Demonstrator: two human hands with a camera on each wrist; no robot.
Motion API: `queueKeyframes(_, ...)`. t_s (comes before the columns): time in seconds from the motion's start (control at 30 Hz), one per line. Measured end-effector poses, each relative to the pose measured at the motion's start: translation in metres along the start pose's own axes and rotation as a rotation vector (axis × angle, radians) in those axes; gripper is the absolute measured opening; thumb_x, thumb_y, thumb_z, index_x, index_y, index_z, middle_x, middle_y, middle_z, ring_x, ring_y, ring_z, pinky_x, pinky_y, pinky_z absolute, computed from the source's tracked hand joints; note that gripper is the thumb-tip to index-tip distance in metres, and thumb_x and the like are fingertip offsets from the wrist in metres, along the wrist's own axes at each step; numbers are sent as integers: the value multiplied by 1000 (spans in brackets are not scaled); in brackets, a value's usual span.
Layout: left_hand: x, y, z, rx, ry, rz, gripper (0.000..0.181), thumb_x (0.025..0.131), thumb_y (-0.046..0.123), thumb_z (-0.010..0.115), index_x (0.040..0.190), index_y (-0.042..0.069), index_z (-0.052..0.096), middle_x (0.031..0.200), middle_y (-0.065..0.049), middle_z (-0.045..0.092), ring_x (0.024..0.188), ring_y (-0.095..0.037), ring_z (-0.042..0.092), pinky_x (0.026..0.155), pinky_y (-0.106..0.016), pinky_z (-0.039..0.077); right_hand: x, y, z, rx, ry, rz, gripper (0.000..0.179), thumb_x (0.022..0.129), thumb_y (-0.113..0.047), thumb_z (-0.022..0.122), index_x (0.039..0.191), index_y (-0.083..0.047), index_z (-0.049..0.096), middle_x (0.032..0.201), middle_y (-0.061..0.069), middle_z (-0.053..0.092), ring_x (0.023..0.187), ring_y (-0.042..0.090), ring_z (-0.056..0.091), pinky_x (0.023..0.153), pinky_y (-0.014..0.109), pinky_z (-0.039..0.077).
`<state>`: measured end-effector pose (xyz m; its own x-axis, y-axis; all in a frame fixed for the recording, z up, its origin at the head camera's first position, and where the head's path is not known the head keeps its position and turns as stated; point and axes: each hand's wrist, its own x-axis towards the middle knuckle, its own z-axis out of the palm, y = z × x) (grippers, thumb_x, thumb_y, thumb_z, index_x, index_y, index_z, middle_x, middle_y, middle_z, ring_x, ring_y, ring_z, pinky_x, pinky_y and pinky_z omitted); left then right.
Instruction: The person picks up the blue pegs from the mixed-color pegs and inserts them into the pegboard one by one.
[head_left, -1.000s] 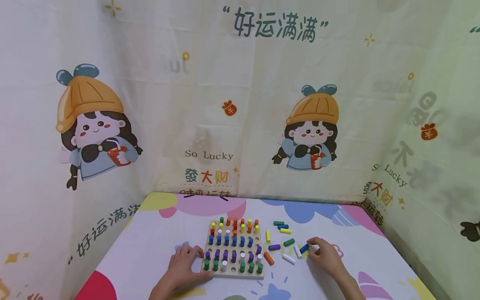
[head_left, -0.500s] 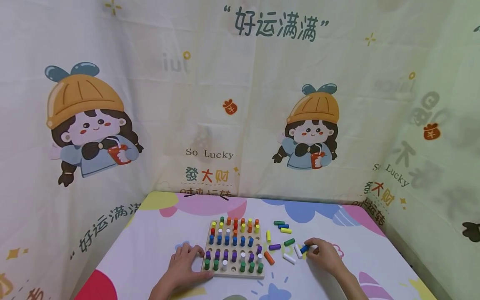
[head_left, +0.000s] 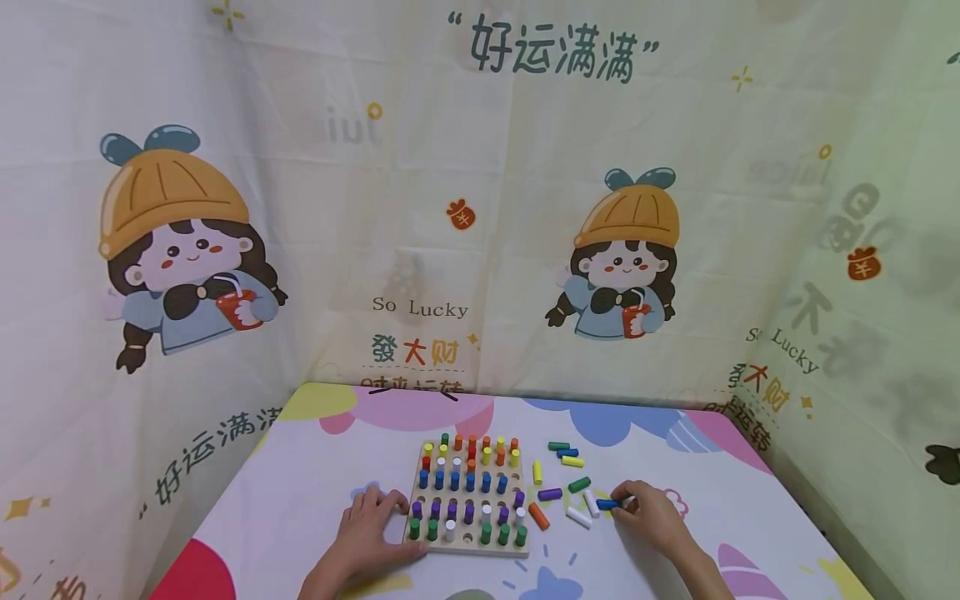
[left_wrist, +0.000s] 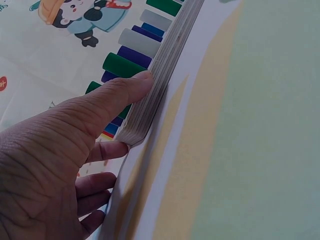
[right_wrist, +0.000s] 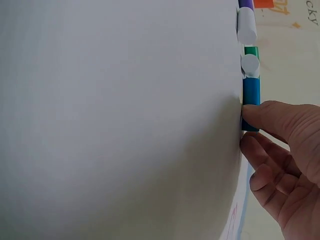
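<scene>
A wooden pegboard (head_left: 442,546) lies on the table, with upright pegs in green, purple, white, blue, yellow, orange and red. My left hand (head_left: 365,529) holds its near left corner. In the left wrist view, the thumb (left_wrist: 142,82) lies along the front edge by a green peg (left_wrist: 122,65), and the index finger (left_wrist: 110,150) is at the corner. To the right of the board, my right hand (head_left: 651,515) pinches a blue peg (head_left: 606,504) between thumb and fingers. That blue peg (right_wrist: 251,92) points toward a white peg (right_wrist: 250,65) lying close to its far end.
Loose pegs lie between the board and my right hand, among them an orange peg (head_left: 538,516), a purple peg (head_left: 550,494), a yellow peg (head_left: 537,472) and a white peg (head_left: 579,517). Printed curtains (head_left: 495,250) hang behind the patterned table (head_left: 300,467).
The blue peg at my right fingertips has turned from slanted to nearly level across the view, and the white peg beside it has shifted slightly left. My left hand has stayed on the board.
</scene>
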<state>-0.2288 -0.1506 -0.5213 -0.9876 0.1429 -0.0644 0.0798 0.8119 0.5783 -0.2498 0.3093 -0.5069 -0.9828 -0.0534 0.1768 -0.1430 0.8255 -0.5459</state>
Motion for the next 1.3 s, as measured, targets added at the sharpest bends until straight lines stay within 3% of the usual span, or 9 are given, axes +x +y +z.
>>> queueKeyframes(0.23, 0, 1, 0, -7, -3, -12, 62, 68, 65, 85, 109, 24, 61, 104, -6, 41, 106, -30, 37, 91, -54, 35, -2, -2, -1, 3, -13, -35, 16, 81, 0, 81, 90, -8, 70, 86, -1, 62, 70, 6, 56, 64, 25, 46)
queueKeyframes(0.47, 0, 2, -2, -8, -2, -11, 61, 69, 64, 86, 108, 24, 61, 104, -6, 41, 106, -30, 37, 91, -54, 35, -3, 0, 0, 27, 3, -7, 13, 85, -2, 79, 89, -9, 69, 86, -2, 65, 72, 7, 60, 66, 25, 49)
queueKeyframes(0.77, 2, 0, 0, -14, -5, -13, 61, 68, 64, 86, 108, 24, 61, 104, -6, 41, 105, -30, 37, 90, -54, 34, -4, -4, 1, -8, 1, 17, 14, 82, 0, 80, 89, -7, 71, 85, -1, 62, 71, 10, 60, 64, 25, 48)
queueKeyframes(1.3, 1, 1, 1, -7, -5, -22, 61, 69, 63, 85, 108, 24, 61, 104, -6, 41, 105, -31, 38, 90, -54, 35, -3, -10, -1, 49, 53, -7, 16, 84, -3, 80, 93, -12, 70, 91, -2, 71, 74, 9, 60, 68, 28, 48)
